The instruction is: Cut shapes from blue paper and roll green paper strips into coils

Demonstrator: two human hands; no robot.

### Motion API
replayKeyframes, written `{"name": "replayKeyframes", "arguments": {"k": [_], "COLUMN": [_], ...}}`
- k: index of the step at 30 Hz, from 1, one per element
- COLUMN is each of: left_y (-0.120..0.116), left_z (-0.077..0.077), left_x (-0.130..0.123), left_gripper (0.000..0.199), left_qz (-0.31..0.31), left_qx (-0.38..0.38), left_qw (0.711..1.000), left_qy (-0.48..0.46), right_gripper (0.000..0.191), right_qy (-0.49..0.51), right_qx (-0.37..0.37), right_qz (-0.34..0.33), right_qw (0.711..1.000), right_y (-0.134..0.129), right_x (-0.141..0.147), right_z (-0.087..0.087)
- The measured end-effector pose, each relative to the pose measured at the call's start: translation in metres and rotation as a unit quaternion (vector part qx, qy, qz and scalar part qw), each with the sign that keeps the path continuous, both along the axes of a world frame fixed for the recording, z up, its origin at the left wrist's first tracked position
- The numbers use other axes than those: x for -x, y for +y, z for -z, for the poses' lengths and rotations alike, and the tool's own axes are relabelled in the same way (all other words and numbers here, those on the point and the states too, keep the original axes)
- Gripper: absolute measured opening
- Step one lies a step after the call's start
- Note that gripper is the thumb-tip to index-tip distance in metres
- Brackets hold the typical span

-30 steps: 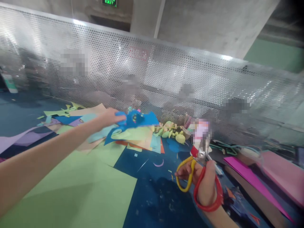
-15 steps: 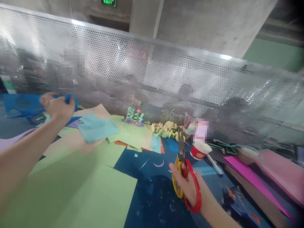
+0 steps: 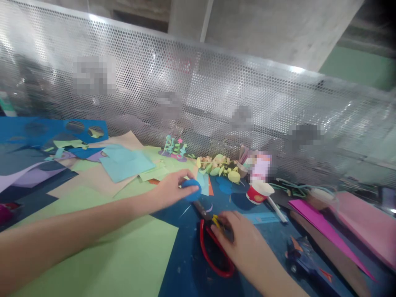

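Pinched a round blue paper disc (image 3: 191, 183) in the left hand (image 3: 170, 187) mid-scene, just at the far end of red-and-yellow-handled metal scissors (image 3: 203, 212) gripped in the right hand (image 3: 239, 235), seemingly at a trimming step, probably needing a steady, turnable hold.

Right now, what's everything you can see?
held piece: one, blue, middle
scissors: one, red and yellow, middle
holed sheet: one, blue, far left
large sheet: one, pale green, front left
paper scraps: many, mixed, left and middle
leaf shapes: many, yellowish, back
cup: one, red and white, right
toy car: one, blue, front right
pink sheets: two, bright and pale, right
table: one, dark blue, underneath
mesh screen: one, silver, behind
left hand: one, holding piece
right hand: one, holding scissors
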State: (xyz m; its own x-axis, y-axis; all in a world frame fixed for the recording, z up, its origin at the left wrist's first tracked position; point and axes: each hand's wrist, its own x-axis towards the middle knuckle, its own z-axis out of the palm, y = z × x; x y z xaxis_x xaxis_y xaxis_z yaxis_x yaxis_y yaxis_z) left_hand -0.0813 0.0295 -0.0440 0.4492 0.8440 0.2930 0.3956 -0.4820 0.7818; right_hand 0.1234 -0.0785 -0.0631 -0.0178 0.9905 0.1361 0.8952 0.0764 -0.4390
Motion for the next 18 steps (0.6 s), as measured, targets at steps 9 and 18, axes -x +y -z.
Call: {"name": "replayKeyframes", "arguments": {"k": [9, 18], "left_y": [-0.017, 0.012], "left_z": [0.013, 0.013], "left_x": [-0.011, 0.015], "left_gripper": [0.031, 0.036], "left_qz": [0.162, 0.115], "left_qx": [0.077, -0.033], "left_qw": [0.984, 0.968], "left_qy": [0.019, 0.222], "right_gripper": [0.021, 0.023], "right_qy": [0.341, 0.202], "right_qx": [0.095, -0.073], "right_qz": [-0.086, 0.06], "right_qw": [0.931, 0.975], "right_y": [0.036, 0.097], "right_x": [-0.001, -0.047], "right_z": [-0.01, -0.013]}}
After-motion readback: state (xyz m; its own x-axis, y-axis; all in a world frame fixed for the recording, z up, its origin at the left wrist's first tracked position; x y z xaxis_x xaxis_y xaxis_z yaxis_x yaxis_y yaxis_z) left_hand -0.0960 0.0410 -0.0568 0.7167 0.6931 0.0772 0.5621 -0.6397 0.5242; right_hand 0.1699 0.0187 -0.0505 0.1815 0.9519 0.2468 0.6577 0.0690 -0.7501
